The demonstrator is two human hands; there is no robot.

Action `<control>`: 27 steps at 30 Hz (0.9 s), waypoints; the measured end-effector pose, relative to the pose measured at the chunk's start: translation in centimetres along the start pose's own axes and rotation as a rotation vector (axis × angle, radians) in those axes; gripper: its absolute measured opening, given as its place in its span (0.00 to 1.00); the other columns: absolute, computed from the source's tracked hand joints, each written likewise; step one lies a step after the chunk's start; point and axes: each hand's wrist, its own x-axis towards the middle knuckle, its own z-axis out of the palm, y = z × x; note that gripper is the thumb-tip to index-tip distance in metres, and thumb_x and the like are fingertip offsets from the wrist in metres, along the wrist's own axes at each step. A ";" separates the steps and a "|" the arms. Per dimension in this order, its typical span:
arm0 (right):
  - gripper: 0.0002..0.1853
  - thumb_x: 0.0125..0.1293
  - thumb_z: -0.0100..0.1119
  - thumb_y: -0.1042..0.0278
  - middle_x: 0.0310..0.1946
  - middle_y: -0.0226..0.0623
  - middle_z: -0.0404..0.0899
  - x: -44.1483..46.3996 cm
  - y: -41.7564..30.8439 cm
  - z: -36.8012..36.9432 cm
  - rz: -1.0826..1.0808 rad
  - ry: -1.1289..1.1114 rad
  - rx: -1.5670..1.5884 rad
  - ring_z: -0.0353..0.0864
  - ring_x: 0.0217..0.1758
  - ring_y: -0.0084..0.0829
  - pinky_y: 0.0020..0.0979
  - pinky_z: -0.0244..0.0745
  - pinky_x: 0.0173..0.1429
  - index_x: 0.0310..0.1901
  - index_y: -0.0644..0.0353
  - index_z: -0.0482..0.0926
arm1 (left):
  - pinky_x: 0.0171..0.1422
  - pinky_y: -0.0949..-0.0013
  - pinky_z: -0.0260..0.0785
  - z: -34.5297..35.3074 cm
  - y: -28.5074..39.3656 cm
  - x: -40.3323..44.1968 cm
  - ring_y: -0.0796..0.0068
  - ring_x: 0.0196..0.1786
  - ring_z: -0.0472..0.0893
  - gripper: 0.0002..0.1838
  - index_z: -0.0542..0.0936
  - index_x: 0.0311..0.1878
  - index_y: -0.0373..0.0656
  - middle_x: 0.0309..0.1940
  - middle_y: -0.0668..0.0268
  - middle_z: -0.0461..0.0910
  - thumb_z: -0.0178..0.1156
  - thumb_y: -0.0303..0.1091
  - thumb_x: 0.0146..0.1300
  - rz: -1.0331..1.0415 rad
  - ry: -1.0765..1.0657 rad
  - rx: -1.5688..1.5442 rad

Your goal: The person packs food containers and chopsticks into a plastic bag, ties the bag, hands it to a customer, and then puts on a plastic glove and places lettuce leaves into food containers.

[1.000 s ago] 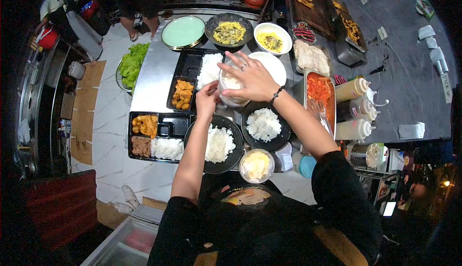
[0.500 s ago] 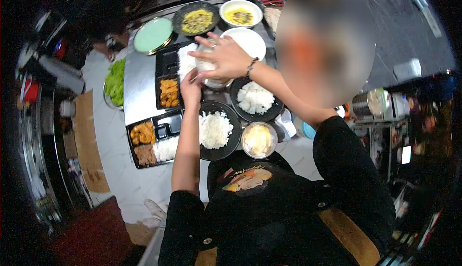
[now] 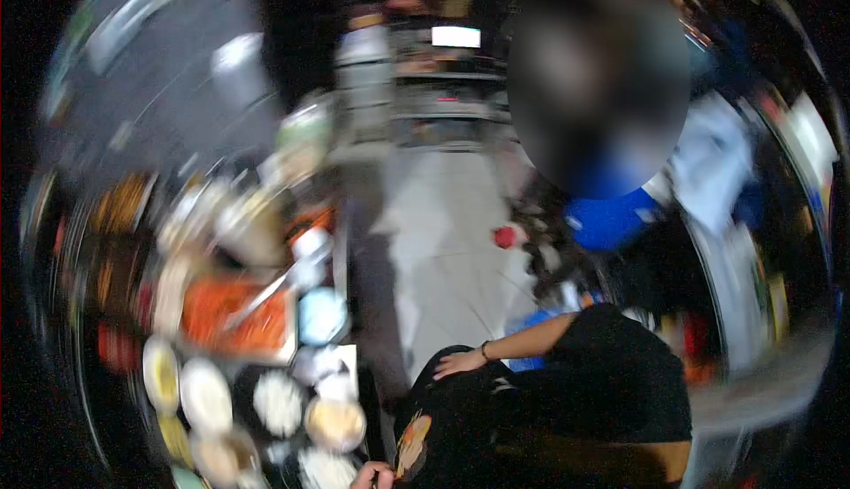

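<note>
My right hand (image 3: 460, 363) lies against the front of my black clothing (image 3: 567, 392), its fingers stretched out and slightly apart, holding nothing. At the bottom edge, only part of my left hand (image 3: 374, 476) shows; its fingers are curled, and whatever they hold is hidden. Close to it are a plate of white rice (image 3: 328, 469) and a round bowl of pale yellow food (image 3: 336, 423). Another rice plate (image 3: 278, 402) and an empty-looking white dish (image 3: 206, 395) stand farther left. The view is smeared by motion.
A tray of orange-red food (image 3: 237, 316) with tongs, a blue-lidded container (image 3: 322, 315) and blurred bottles (image 3: 252, 226) stand on the left. Beyond them runs a pale tiled floor (image 3: 443, 223). Shelves (image 3: 447, 91) stand at the back, and a blue object (image 3: 611, 221) is at the right.
The view has swung to the right, putting the food at lower left. My hands have left the clear container over the rice tray; my right hand now rests on my clothing.
</note>
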 end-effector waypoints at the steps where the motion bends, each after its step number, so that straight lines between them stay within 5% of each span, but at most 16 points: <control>1: 0.25 0.69 0.38 0.51 0.61 0.47 0.61 -1.7 1.3 1.8 -0.026 0.059 0.234 0.60 0.63 0.41 0.37 0.54 0.66 0.61 0.56 0.63 | 0.39 0.73 0.63 0.6 -2.2 2.7 0.76 0.33 0.70 0.09 0.74 0.35 0.41 0.29 0.66 0.73 0.51 0.36 0.66 -0.213 -0.119 -0.159; 3: 0.26 0.68 0.38 0.49 0.62 0.48 0.61 -4.1 4.5 3.7 -0.060 0.214 0.459 0.60 0.62 0.40 0.35 0.54 0.66 0.61 0.56 0.64 | 0.35 0.75 0.63 3.7 -6.0 8.5 0.73 0.33 0.71 0.09 0.76 0.39 0.40 0.30 0.65 0.75 0.53 0.35 0.64 -0.038 -0.211 -0.003; 5: 0.25 0.64 0.46 0.51 0.56 0.47 0.70 -6.3 6.1 7.5 0.362 0.198 0.937 0.66 0.58 0.36 0.32 0.60 0.62 0.59 0.56 0.69 | 0.36 0.73 0.63 8.4 -6.4 12.5 0.71 0.34 0.72 0.10 0.76 0.39 0.39 0.30 0.64 0.75 0.54 0.36 0.63 0.002 -0.225 0.108; 6: 0.25 0.64 0.46 0.51 0.56 0.47 0.70 -9.0 5.1 7.3 0.361 0.238 0.941 0.66 0.58 0.36 0.32 0.60 0.62 0.59 0.56 0.69 | 0.37 0.72 0.64 10.6 -7.1 14.3 0.70 0.34 0.73 0.10 0.75 0.39 0.39 0.30 0.63 0.75 0.55 0.37 0.62 0.015 -0.203 0.157; 8: 0.23 0.57 0.54 0.56 0.46 0.43 0.78 -15.4 1.9 6.1 0.828 0.269 1.257 0.72 0.52 0.30 0.31 0.67 0.55 0.52 0.58 0.75 | 0.38 0.71 0.65 15.2 -9.2 16.5 0.67 0.35 0.73 0.12 0.75 0.39 0.39 0.30 0.62 0.76 0.56 0.38 0.60 0.022 -0.185 0.237; 10: 0.18 0.50 0.55 0.63 0.37 0.40 0.81 -22.8 2.9 5.8 0.527 0.421 0.729 0.76 0.44 0.29 0.31 0.71 0.47 0.43 0.59 0.80 | 0.39 0.69 0.65 18.7 -12.0 18.0 0.65 0.35 0.74 0.13 0.74 0.40 0.38 0.30 0.61 0.76 0.57 0.39 0.59 -0.011 -0.170 0.364; 11: 0.16 0.46 0.53 0.69 0.37 0.40 0.80 -26.8 1.0 3.8 0.546 0.593 0.498 0.76 0.42 0.33 0.35 0.71 0.45 0.38 0.59 0.81 | 0.39 0.68 0.66 20.1 -13.5 18.7 0.64 0.36 0.75 0.14 0.74 0.40 0.38 0.30 0.60 0.77 0.58 0.40 0.58 -0.029 -0.167 0.431; 13: 0.12 0.42 0.53 0.70 0.36 0.45 0.72 -34.2 -2.5 0.3 1.330 1.053 -0.620 0.72 0.43 0.47 0.45 0.66 0.43 0.33 0.59 0.77 | 0.40 0.67 0.67 22.1 -16.2 20.1 0.62 0.37 0.76 0.16 0.73 0.40 0.38 0.30 0.59 0.77 0.59 0.41 0.57 -0.068 -0.153 0.553; 14: 0.14 0.44 0.52 0.70 0.37 0.49 0.72 -39.9 -5.1 -4.2 1.190 1.637 -0.568 0.69 0.47 0.50 0.48 0.63 0.47 0.36 0.59 0.77 | 0.41 0.66 0.67 22.9 -17.2 20.9 0.61 0.37 0.76 0.17 0.73 0.40 0.38 0.30 0.59 0.77 0.60 0.42 0.56 -0.087 -0.153 0.610; 15: 0.16 0.50 0.49 0.76 0.45 0.45 0.73 -43.8 -10.1 -7.1 1.386 1.767 -0.936 0.68 0.53 0.48 0.49 0.60 0.51 0.43 0.57 0.76 | 0.41 0.65 0.67 23.3 -18.2 21.4 0.60 0.37 0.77 0.18 0.72 0.40 0.38 0.31 0.58 0.78 0.60 0.43 0.55 -0.105 -0.145 0.661; 16: 0.22 0.47 0.56 0.73 0.49 0.46 0.67 -47.8 -11.8 -8.5 1.723 1.734 -1.175 0.63 0.55 0.46 0.46 0.57 0.55 0.49 0.58 0.73 | 0.42 0.64 0.68 23.9 -19.1 22.0 0.59 0.38 0.77 0.19 0.72 0.40 0.37 0.31 0.58 0.78 0.61 0.43 0.54 -0.119 -0.139 0.710; 18: 0.27 0.48 0.64 0.65 0.53 0.42 0.64 -53.7 -13.5 -9.8 1.858 1.724 -1.285 0.62 0.56 0.43 0.46 0.55 0.56 0.52 0.57 0.70 | 0.43 0.63 0.69 24.5 -20.7 22.8 0.57 0.38 0.78 0.21 0.71 0.40 0.37 0.31 0.56 0.79 0.62 0.45 0.53 -0.130 -0.129 0.783; 21: 0.34 0.44 0.68 0.53 0.51 0.42 0.65 -58.7 -11.2 -10.7 1.757 1.646 -1.274 0.63 0.55 0.42 0.45 0.54 0.56 0.52 0.60 0.69 | 0.44 0.60 0.70 23.8 -22.8 23.9 0.54 0.40 0.79 0.24 0.70 0.40 0.36 0.31 0.55 0.79 0.64 0.47 0.51 -0.125 -0.143 0.884; 24: 0.39 0.40 0.69 0.46 0.51 0.41 0.65 -60.1 -8.9 -12.2 1.782 1.718 -1.251 0.63 0.54 0.41 0.44 0.54 0.56 0.52 0.62 0.68 | 0.45 0.58 0.69 23.2 -29.0 27.3 0.50 0.41 0.78 0.27 0.70 0.44 0.37 0.32 0.52 0.79 0.66 0.48 0.49 0.109 -0.243 1.297; 27: 0.39 0.40 0.68 0.42 0.49 0.41 0.66 -60.5 -8.2 -13.6 1.807 1.864 -1.334 0.63 0.53 0.40 0.44 0.54 0.55 0.49 0.61 0.68 | 0.47 0.58 0.69 22.1 -28.0 26.0 0.49 0.44 0.78 0.33 0.69 0.51 0.37 0.37 0.49 0.79 0.67 0.48 0.47 -0.008 -0.170 1.062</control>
